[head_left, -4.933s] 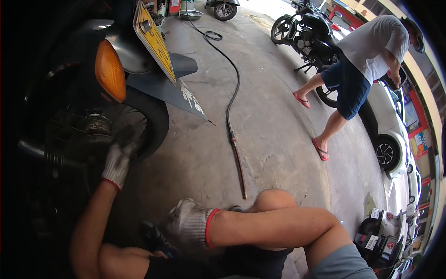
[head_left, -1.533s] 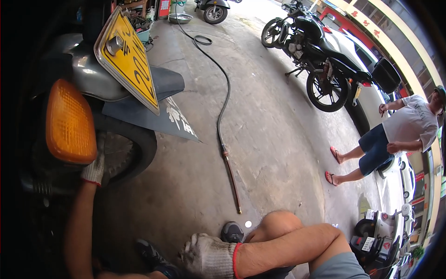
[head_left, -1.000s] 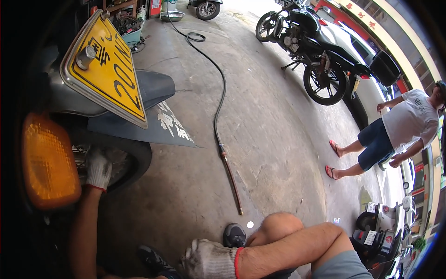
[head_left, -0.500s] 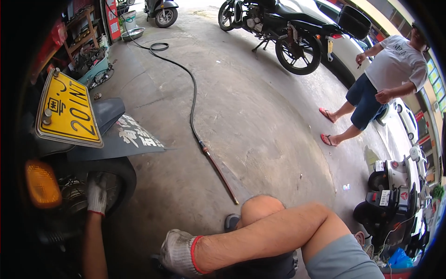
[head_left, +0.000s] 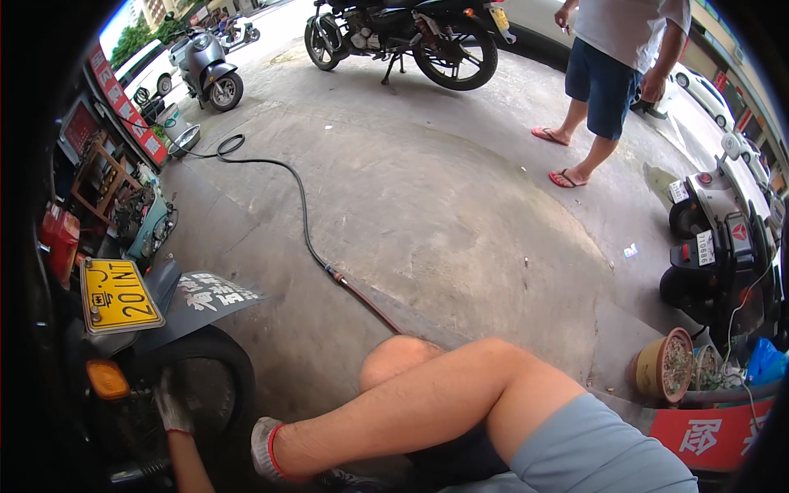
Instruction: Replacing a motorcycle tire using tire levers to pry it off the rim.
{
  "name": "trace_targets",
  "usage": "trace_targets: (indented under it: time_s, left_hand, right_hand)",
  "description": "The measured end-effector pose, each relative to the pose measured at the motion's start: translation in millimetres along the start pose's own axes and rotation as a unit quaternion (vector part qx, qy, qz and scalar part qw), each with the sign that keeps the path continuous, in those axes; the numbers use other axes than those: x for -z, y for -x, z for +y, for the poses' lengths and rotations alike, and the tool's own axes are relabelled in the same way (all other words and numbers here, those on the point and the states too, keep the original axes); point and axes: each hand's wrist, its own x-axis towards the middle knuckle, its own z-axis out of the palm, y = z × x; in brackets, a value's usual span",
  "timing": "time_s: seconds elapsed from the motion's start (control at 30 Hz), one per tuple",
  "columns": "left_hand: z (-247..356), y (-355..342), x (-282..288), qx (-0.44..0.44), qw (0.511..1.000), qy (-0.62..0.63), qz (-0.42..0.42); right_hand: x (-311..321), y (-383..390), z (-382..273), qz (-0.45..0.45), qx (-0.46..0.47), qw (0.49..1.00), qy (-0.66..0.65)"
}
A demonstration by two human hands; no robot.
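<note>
My left hand (head_left: 175, 412), in a pale work glove with a red cuff, reaches in beside the spokes of a motorcycle's rear wheel (head_left: 240, 366). Its fingertips blend into the dark parts there, so their grip is hidden. My right arm bends across my knee (head_left: 399, 360). At its end, my right hand (head_left: 265, 448) in a matching glove hangs low beside the tyre, its fingers out of sight. Above the wheel are a dark mudguard flap (head_left: 185, 302), a yellow number plate (head_left: 136, 308) and an orange turn signal (head_left: 108, 380).
A black hose (head_left: 300, 193) with a brown rod-like end (head_left: 368, 304) lies on the concrete. A person in red flip-flops (head_left: 604, 90) stands near a parked black motorcycle (head_left: 411, 37). Scooters (head_left: 715, 255) and a potted plant (head_left: 664, 366) stand at the right, a cluttered shelf (head_left: 103, 177) at the left.
My view has shifted, bringing the potted plant and more of the street into sight. My right hand is now closer to the wheel; my left stays at it. The standing person's arms have lowered.
</note>
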Motion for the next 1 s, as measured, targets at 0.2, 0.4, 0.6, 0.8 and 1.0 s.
trace_targets:
  time_s: [0.2, 0.4, 0.6, 0.8, 1.0]
  left_hand:
    - [2.0, -23.5, 22.9, 0.011, 0.975, 0.147, -0.167]
    - [-10.3, -69.8, 70.0, -0.024, 0.933, 0.28, -0.223]
    - [16.3, -52.7, 35.7, -0.004, 0.953, 0.235, -0.191]
    - [48.3, -43.6, -16.2, 0.017, 0.968, 0.2, -0.152]
    - [42.3, -13.8, -9.6, 0.035, 0.978, 0.187, -0.082]
  right_hand:
    - [-4.8, -19.4, -2.9, -0.048, -0.015, 0.998, 0.042]
    - [12.7, -68.8, -19.6, 0.001, -0.039, 0.999, 0.025]
    - [22.2, -83.6, -14.7, 0.029, -0.054, 0.998, 0.008]
    - [28.4, -81.6, -9.0, 0.042, -0.065, 0.997, -0.005]
    - [16.4, -66.5, -12.1, 0.036, -0.055, 0.998, -0.001]
